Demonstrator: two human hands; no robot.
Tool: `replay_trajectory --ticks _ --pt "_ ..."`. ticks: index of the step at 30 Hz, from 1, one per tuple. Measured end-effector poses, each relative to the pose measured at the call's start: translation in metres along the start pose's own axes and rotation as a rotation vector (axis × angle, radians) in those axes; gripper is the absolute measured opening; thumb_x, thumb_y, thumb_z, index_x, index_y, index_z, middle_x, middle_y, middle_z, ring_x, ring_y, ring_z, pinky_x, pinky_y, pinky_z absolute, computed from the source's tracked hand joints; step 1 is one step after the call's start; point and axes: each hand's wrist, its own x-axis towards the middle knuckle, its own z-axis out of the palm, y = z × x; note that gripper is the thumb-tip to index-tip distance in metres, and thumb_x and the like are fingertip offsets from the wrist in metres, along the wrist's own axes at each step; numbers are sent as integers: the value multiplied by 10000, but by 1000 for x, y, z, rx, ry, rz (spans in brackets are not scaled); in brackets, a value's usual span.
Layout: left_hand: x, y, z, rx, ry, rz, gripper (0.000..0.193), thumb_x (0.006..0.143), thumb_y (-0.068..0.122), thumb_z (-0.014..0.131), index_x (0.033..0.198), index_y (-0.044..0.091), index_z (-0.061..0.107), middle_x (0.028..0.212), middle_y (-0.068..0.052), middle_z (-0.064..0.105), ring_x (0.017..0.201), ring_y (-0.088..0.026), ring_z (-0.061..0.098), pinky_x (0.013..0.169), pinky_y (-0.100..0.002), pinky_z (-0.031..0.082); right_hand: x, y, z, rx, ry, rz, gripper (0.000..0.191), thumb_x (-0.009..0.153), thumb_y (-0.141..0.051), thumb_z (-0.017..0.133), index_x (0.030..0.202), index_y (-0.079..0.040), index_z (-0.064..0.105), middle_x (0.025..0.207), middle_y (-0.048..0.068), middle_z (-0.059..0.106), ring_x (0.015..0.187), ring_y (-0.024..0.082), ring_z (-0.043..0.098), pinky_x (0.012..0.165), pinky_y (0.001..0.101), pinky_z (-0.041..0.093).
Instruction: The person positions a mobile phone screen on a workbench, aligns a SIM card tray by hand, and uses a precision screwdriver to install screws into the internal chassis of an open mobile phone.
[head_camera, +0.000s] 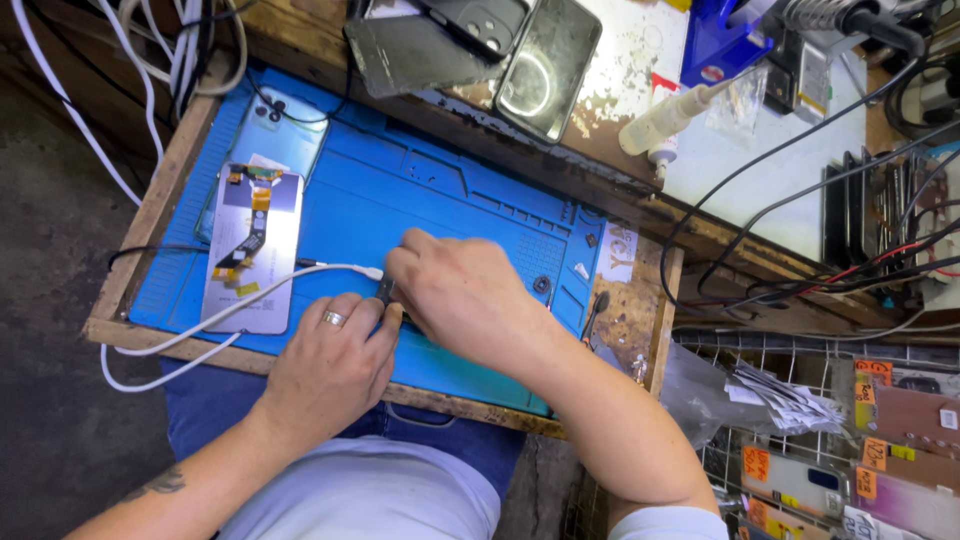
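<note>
Looking down from the head camera, both hands meet over a blue work mat (440, 200) on the wooden surface (640, 310). The right hand (465, 300) curls its fingers (405, 262) narrowly around a small dark part (386, 291), which is mostly hidden. The left hand (330, 365), wearing a ring, presses its fingers (385, 318) against the same part from below. A white cable (250, 300) ends just beside the fingers. Further left of them lies a phone screen assembly (252, 250), face down.
</note>
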Motion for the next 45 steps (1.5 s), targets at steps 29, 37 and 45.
replay_trajectory --ticks 29,37,45 --pt "-4 -1 2 17 -50 8 481 844 332 675 1148 -40 656 1217 -164 636 1103 -311 574 905 -441 458 -47 20 -10 228 382 172 122 917 -34 705 999 -18 616 958 125 640 873 298 666 750 383 543" --pt "0 -2 3 -35 -85 50 493 846 382 688 1121 -22 632 1328 -206 612 1175 -330 559 932 -461 427 -71 53 16 340 645 350 117 928 41 718 994 11 625 983 113 648 880 223 669 773 306 553" --pt "49 -39 -2 -19 -51 20 238 852 194 660 1036 48 695 1215 -135 664 1159 -326 592 1005 -496 418 -79 71 17 380 773 388 124 943 67 691 1024 21 609 1022 120 628 921 223 665 816 308 572"
